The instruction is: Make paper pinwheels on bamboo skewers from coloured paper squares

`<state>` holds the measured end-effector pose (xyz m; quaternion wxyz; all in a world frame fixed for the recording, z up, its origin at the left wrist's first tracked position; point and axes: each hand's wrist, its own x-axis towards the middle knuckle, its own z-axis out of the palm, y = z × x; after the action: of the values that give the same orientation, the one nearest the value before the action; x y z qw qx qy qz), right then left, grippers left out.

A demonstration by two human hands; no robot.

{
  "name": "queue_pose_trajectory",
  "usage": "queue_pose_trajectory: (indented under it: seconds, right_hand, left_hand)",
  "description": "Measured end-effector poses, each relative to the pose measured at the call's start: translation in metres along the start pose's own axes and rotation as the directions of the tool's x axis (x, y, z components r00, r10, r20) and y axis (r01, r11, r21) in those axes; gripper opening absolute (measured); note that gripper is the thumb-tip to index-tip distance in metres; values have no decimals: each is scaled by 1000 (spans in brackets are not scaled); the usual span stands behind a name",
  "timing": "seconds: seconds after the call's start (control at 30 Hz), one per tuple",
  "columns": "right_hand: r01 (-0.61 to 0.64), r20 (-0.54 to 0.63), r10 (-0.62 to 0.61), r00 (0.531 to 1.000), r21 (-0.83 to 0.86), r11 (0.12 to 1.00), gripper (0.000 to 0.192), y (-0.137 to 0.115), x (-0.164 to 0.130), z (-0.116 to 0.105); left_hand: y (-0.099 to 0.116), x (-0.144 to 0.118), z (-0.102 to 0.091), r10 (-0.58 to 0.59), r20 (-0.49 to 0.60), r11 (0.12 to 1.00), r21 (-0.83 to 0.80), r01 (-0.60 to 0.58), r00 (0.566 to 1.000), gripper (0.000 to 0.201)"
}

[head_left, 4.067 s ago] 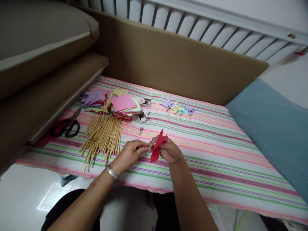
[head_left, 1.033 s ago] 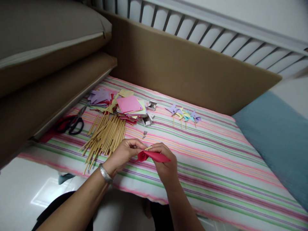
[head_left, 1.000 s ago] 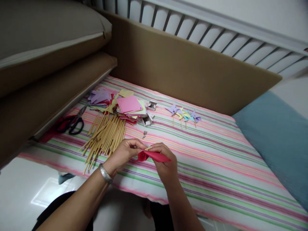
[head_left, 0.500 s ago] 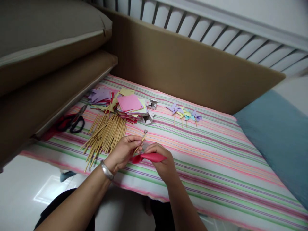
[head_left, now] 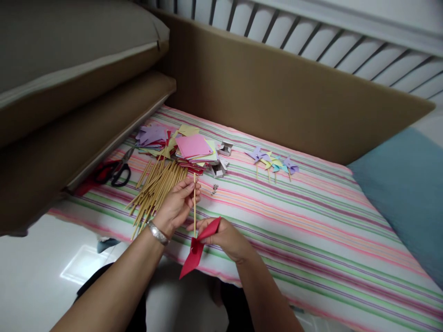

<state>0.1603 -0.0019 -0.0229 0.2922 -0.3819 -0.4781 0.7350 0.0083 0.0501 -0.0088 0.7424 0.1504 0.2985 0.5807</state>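
Between the fingers of my left hand [head_left: 182,199] is a thin wooden stick [head_left: 194,212], held upright near its top end. Its lower end meets a folded red paper pinwheel [head_left: 195,249], which my right hand [head_left: 223,237] pinches by one side. A small dark spot shows at the middle of the red paper. Just left of my left hand lies a loose pile of wooden sticks [head_left: 157,186]. Several small metal pins [head_left: 215,189] rest on the striped cloth to the right of that hand.
Behind the sticks are stacked coloured paper squares [head_left: 194,146], purple cut paper [head_left: 151,135] and two small open boxes [head_left: 225,148]. Black-handled scissors [head_left: 119,171] lie left. Several pinwheels [head_left: 273,161] lie farther right. Brown cushions [head_left: 114,115] border the left; a brown panel [head_left: 277,101] stands behind.
My left hand now holds the stick upright, its end at the red paper. My right hand has moved lower, and the red pinwheel has turned, its points spreading. The view has shifted slightly.
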Motion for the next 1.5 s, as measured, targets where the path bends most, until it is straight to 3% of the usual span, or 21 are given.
queue_pose_trajectory:
  seconds: [0.13,0.27,0.43,0.63,0.97,1.27,1.5]
  right_hand:
    - [39,-52,-42,998,-49,998,15,-2,1,-9]
    - [184,-173,-192,966,-60,981,10,-12,-5,-27]
    - [414,-258,-473,842,-254,874,6,-24,-12,-25]
    - [440,-216,-644,734,-572,693,14,-36,-23,-13]
    - [400,-178,-729,661,-738,543,22,-32,-30,-13]
    - [452,-190,-778,599,-721,525,18,-28,-27,-11]
    - [467,-206,-784,585,-704,534,17,-28,-25,-8]
  left_hand:
    - [-5,-4,4,-3,16,999,44,3,1000,13]
    - [-10,-11,8,-26,49,992,128,19,998,17]
    - [-16,-19,15,-121,62,966,237,103,991,18]
    - [-19,-23,18,-244,62,912,355,207,968,20]
    - [-25,-23,14,-198,154,886,451,110,968,15]
    - [-24,-22,13,-169,145,882,464,84,975,12]
    - [-22,-23,14,-174,155,890,446,88,973,12]
